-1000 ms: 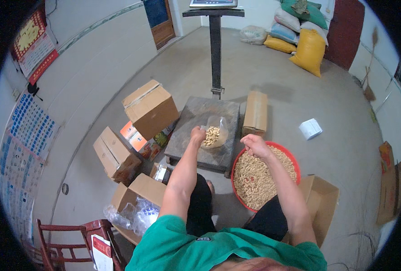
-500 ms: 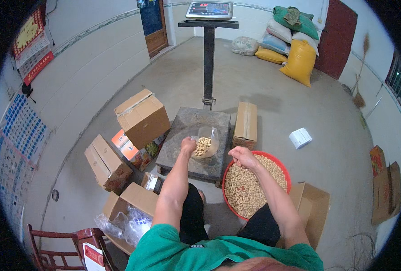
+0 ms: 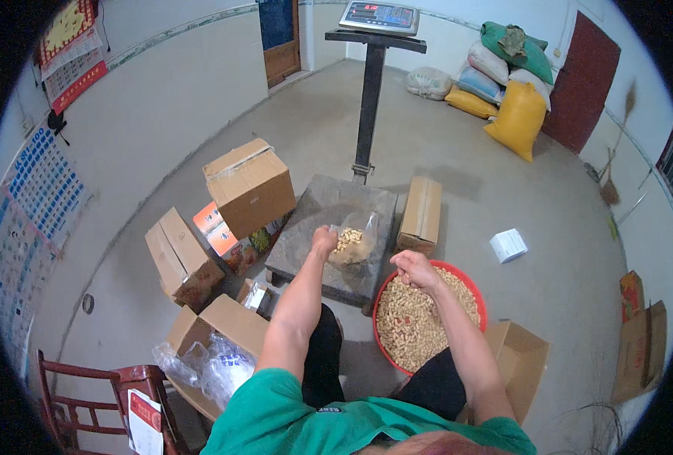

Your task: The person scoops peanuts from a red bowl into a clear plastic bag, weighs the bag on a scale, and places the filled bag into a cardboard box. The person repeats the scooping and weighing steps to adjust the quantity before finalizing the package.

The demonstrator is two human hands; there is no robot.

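Note:
My left hand (image 3: 323, 240) grips the edge of a clear plastic bag (image 3: 367, 246) over the scale's dark platform (image 3: 325, 199). Several unshelled peanuts (image 3: 349, 240) lie inside the bag. My right hand (image 3: 415, 271) is closed above the far rim of a round red basin (image 3: 484, 303), its fingers curled together. Whatever those fingers may hold is hidden. Heaped peanuts (image 3: 420, 322) fill the basin, which stands on the floor right of the platform. The scale's lit display (image 3: 380, 17) sits on top of a dark post at the platform's far side.
Stacked cartons (image 3: 249, 186) and another carton (image 3: 183, 256) stand left of the scale. An opened box holds clear plastic bags (image 3: 226, 371). One narrow carton (image 3: 420, 214) is right of the platform; an open box (image 3: 520, 356) adjoins the basin. A wooden chair (image 3: 101, 398) is at lower left.
The view has shifted slightly, moving the scene a little rightward. My left hand still grips the bag, whose peanuts have shifted towards that hand. My right hand stays closed by the basin's far rim.

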